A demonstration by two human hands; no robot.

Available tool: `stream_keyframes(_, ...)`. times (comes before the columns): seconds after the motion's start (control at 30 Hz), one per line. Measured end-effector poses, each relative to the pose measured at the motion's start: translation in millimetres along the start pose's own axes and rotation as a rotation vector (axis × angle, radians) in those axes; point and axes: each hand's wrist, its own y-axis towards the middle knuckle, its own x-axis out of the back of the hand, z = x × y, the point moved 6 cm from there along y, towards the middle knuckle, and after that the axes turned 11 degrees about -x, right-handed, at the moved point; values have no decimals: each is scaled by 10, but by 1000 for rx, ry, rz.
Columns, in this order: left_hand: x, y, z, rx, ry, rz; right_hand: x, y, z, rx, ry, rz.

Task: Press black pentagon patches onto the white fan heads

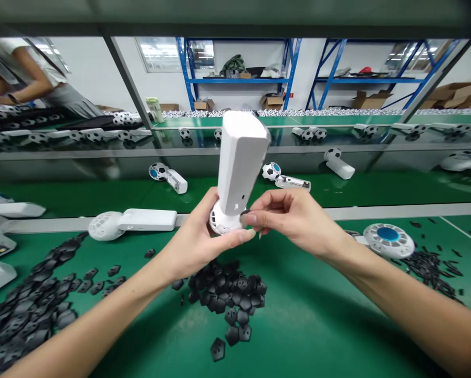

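Note:
My left hand [201,233] grips a white plastic housing [240,160], which stands upright and tilts slightly. At its lower end sits a white ball-shaped cage [219,219], partly hidden by my fingers. My right hand [288,218] pinches a small black pentagonal patch [244,213] against that cage, though my fingers hide most of the patch. A loose heap of matching black patches [227,294] lies on the green bench mat just below my hands. Another heap [34,310] spreads along the left side.
Several white units with ball ends lie on the green bench [101,197] and on a glass shelf [243,137] beyond it. Black strips are scattered at right [428,268]. A co-worker [26,79] stands at far left. Blue racks [239,79] with cardboard boxes stand at the back.

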Motion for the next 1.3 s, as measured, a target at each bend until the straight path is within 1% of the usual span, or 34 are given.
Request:
stream_keyframes(0.27, -20, 13, -6, -41, 107, 56, -59, 3, -48, -148, 44, 51)
stream_keyframes(0.37, -10, 21, 4, -28, 116, 49, -53, 5, -46, -166, 51, 71)
stream_keyframes(0.53, -5, 7, 39, 26, 61, 24, -56, -1, -46, -171, 71, 120)
stream_keyframes(0.7, -20, 9, 28, 42, 51, -81, -106, -14, -82, -178, 102, 184)
stream_keyframes(0.8, -6, 15, -8, 32, 74, -160, -139, -34, -78, -159, 83, 249)
stream_keyframes(0.87, 13, 13, -18, 23, 51, -207, -155, -48, -52, -139, 69, 294)
stream_keyframes(0.93, 32, 2, 11, 35, 0, -246, -136, -43, -20, -114, 54, 277)
stream_keyframes(1.0, 53, -17, 69, 62, -36, -284, -82, -15, -5, -94, 29, 199)
stream_keyframes(1.1, 79, -27, 162, 110, -65, -318, -10, 41, -57, -92, -94, 89)
stream_keyframes(1.17, 102, -12, 213, 142, -113, -338, -5, 71, -124, -73, -290, 48)
stream_keyframes(1.3, 171, 22, 322, 243, -226, -383, -135, 78, -319, -20, -766, 80)
